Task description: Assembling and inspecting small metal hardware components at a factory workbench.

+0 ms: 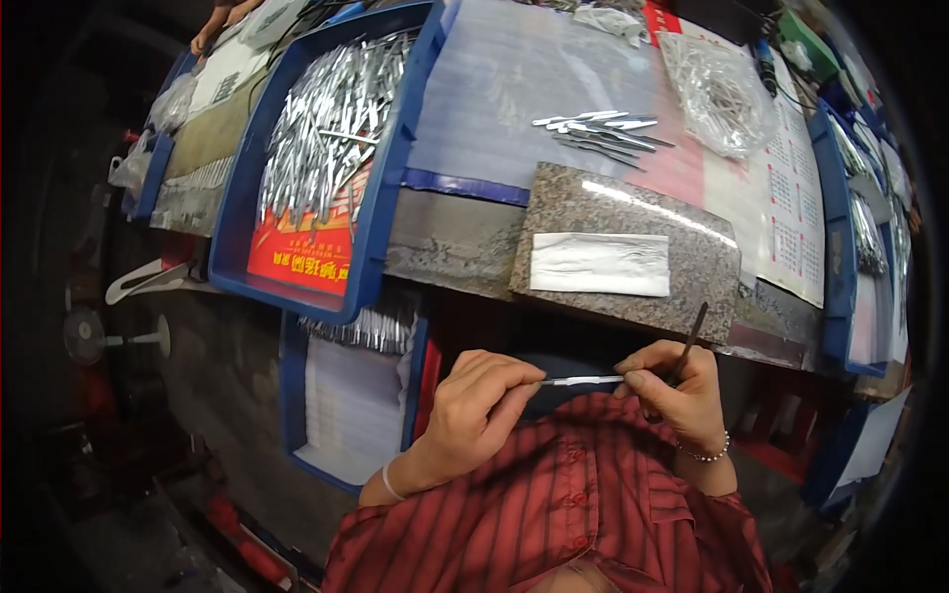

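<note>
Before my chest, my left hand (470,410) pinches one end of a slender shiny metal piece (583,381) between thumb and forefinger. The thumb and fingertips of my right hand (687,395) grip its other end, so the piece lies nearly level between them. A thin dark stick-like tool (696,331) is also in my right hand, slanting up past the forefinger; its kind I cannot make out. Just beyond my hands, a folded white cloth (600,264) rests on a speckled stone slab (633,208). Several similar metal pieces (605,133) lie in a loose pile behind the slab.
At left on the bench stands a blue tray (381,232) heaped with metal pieces (331,114). A second blue tray (297,395) sits lower down. Plastic bag (722,94) and printed sheets lie at far right, beside another blue bin (838,247). At upper left another person's hand (203,40) shows.
</note>
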A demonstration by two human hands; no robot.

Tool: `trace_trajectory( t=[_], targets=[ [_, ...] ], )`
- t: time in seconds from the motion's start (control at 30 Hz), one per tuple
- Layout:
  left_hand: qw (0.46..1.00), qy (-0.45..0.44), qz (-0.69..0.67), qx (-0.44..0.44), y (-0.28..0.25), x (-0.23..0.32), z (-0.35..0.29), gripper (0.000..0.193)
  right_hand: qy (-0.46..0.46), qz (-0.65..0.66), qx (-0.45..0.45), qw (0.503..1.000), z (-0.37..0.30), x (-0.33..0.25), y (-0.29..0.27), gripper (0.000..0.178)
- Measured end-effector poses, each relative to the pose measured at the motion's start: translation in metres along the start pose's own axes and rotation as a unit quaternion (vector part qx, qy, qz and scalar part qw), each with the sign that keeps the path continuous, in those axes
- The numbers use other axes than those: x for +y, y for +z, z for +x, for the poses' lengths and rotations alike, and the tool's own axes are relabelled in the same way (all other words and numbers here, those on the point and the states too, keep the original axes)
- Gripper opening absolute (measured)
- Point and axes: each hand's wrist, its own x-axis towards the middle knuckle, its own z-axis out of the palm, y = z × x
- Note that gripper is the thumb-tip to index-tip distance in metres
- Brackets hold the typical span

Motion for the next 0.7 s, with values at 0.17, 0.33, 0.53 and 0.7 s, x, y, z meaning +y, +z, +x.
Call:
trace_trajectory(
  t=[0.17, 0.33, 0.53, 0.7],
  targets=[
    [0.993, -0.094, -0.052, -0.058, -0.005, -0.003, -0.007, 0.017, -0.022, -0.058, -0.001, 0.998, 0.003, 0.002, 0.005, 0.011],
    [0.973, -0.174, -0.129, -0.079, -0.005, -0.008, -0.011, 0.016, -0.040, -0.102, -0.012, 0.994, 0.007, 0.009, 0.011, 0.011],
    [0.958, -0.211, -0.154, -0.116, -0.011, -0.019, -0.011, 0.012, -0.068, -0.152, -0.037, 0.985, 0.014, 0.009, 0.023, 0.011],
    [0.943, -0.236, -0.179, -0.149, -0.012, -0.030, -0.013, 0.011, -0.057, -0.130, -0.027, 0.990, 0.018, 0.010, 0.028, 0.010]
  ],
)
